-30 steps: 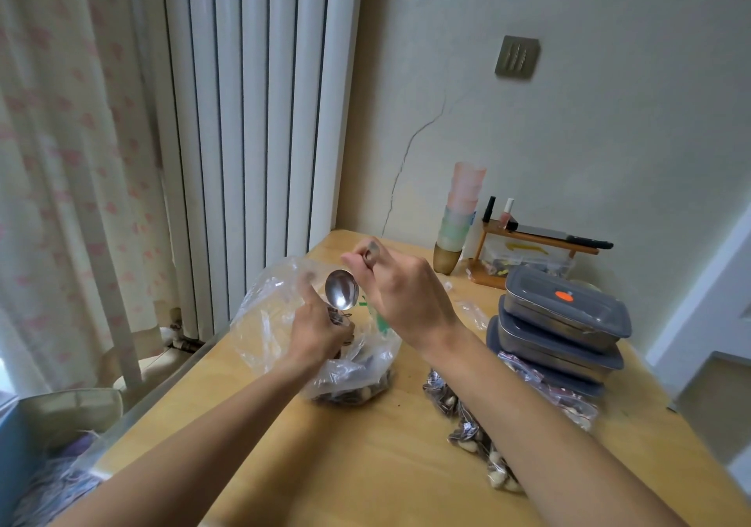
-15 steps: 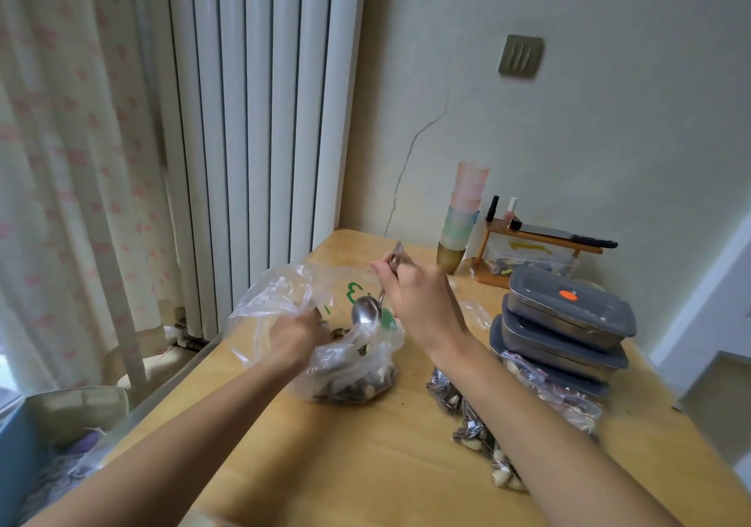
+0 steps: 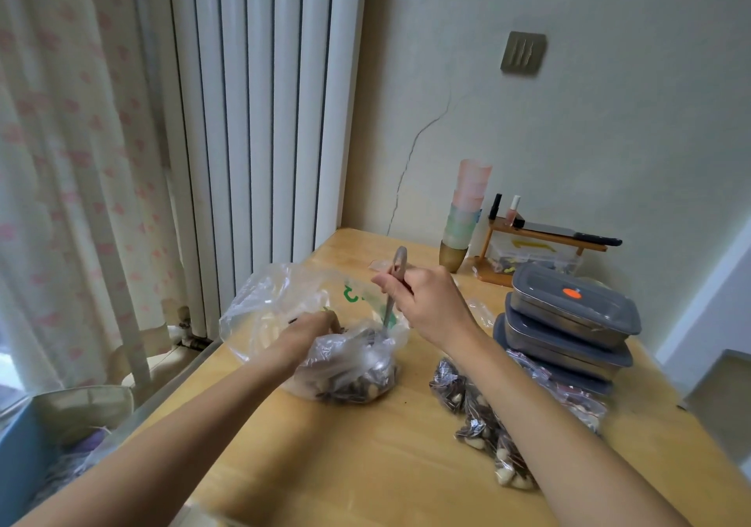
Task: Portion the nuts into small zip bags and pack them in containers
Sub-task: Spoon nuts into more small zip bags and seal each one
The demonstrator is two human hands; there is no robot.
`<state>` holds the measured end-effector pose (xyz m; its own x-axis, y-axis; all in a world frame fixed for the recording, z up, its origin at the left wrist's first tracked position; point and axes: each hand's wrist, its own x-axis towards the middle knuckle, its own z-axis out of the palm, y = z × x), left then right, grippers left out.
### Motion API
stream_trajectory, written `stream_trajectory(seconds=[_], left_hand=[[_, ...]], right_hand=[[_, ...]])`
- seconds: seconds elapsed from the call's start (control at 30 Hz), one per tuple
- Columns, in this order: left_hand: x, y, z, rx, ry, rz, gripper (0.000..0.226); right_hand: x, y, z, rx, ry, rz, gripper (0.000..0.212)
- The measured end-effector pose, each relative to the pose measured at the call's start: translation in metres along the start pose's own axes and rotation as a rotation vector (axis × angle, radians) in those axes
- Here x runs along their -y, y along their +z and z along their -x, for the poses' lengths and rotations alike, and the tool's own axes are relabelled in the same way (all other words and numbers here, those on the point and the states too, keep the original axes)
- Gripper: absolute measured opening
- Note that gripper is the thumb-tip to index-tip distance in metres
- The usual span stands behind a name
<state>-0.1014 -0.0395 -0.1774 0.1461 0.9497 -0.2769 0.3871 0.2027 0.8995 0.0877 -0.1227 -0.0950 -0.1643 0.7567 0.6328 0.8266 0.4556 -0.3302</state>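
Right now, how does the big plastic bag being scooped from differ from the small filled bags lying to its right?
The big plastic bag is open, with the spoon dipped into it; the small filled bags lie on the table with no hand on them. The big bag is far larger, loose and crumpled, with green print; the small ones are packed tight. The big one is held by the left hand. Both are clear plastic holding nuts.

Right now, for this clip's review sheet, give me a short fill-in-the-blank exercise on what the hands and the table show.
1. The right hand grips the handle of a metal ____.
2. The left hand reaches into the large clear ____ holding the nuts.
3. The lidded containers are stacked to the person's ____.

Missing words: spoon; bag; right
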Motion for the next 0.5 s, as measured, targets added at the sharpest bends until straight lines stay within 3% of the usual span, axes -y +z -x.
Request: stream_trajectory(seconds=[0.07, 0.17, 0.2, 0.37, 0.5], left_hand=[[-0.009, 0.002, 0.004, 0.029, -0.064, -0.084, 0.02], [-0.001, 0.0, 0.005, 0.112, 0.0, -0.078, 0.016], [0.001, -0.002, 0.01, 0.124, 0.021, -0.081, 0.024], [0.0, -0.004, 0.017, 0.103, 0.037, -0.374, 0.026], [0.006, -0.005, 0.022, 0.12, -0.02, -0.343, 0.037]], right_hand=[[0.0, -0.001, 0.001, 0.039, 0.019, -0.048, 0.063], [0.0, -0.002, 0.004, 0.054, 0.035, -0.094, 0.045], [0.001, -0.003, 0.004, 0.057, 0.041, -0.091, 0.043], [0.006, -0.003, 0.004, 0.039, 0.147, -0.039, 0.048], [0.013, -0.001, 0.008, 0.036, 0.225, -0.093, 0.05]])
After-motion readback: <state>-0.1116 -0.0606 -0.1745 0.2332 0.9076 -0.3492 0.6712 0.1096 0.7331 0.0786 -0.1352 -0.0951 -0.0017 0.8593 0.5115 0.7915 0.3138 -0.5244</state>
